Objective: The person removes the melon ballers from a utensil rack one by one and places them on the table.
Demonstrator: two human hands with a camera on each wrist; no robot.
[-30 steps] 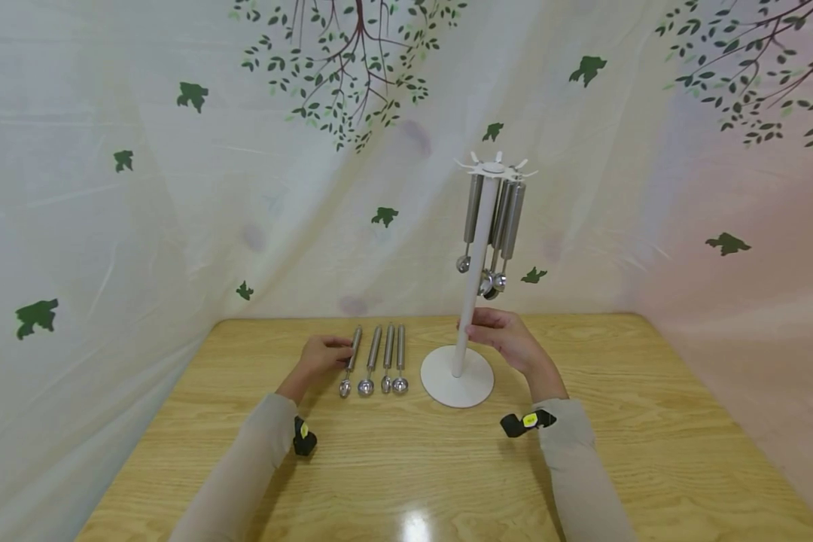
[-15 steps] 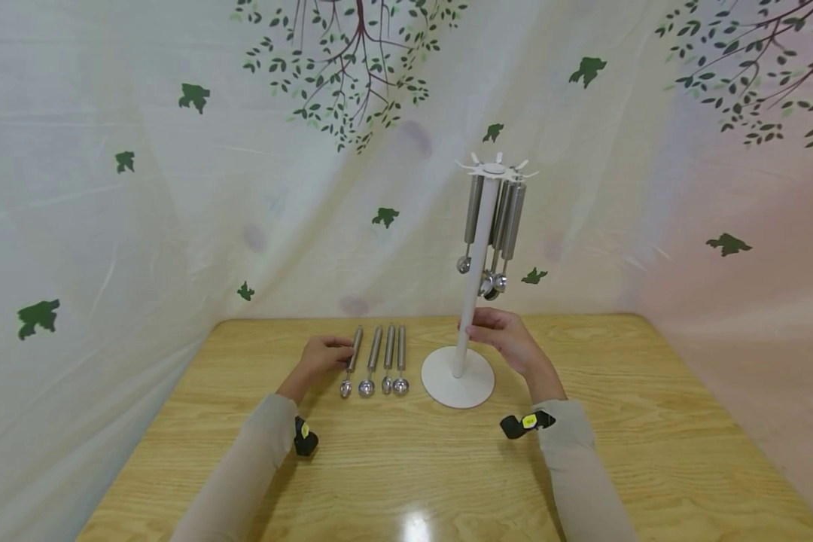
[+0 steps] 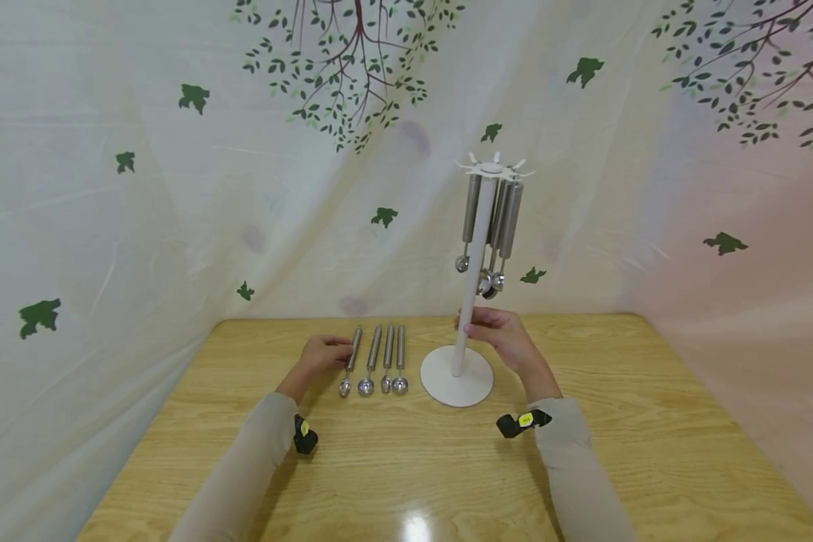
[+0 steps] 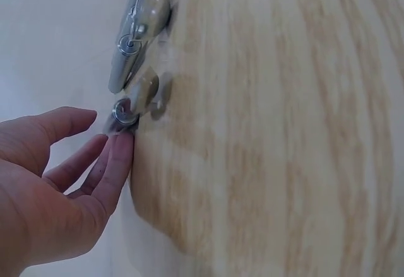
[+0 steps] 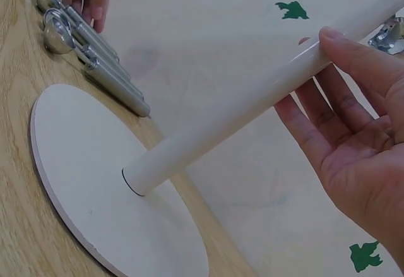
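Observation:
My right hand (image 3: 508, 342) grips the white pole of a rotating utensil stand (image 3: 475, 278) low down, thumb in front and fingers behind it in the right wrist view. The stand's round base (image 5: 82, 182) is on the table. Several steel-handled scoops (image 3: 512, 222) hang from its hooked top. To the left, several more steel scoops (image 3: 374, 350) lie in a row, bowls toward me. My left hand (image 3: 321, 355) is at the leftmost scoop (image 3: 354, 348). In the left wrist view its fingertips (image 4: 123, 144) meet that handle, with the thumb held apart and the fingers fairly straight.
The wooden table (image 3: 406, 459) reaches back to a pale cloth backdrop (image 3: 298, 248) printed with leaves and branches. The stand's tall pole and its crown of white hooks (image 3: 492, 168) rise right of the row of scoops.
Hardly anything differs. My right hand and the stand's pole appear a few pixels further left, along with a slight shift of the whole view; the left hand stays at the leftmost scoop.

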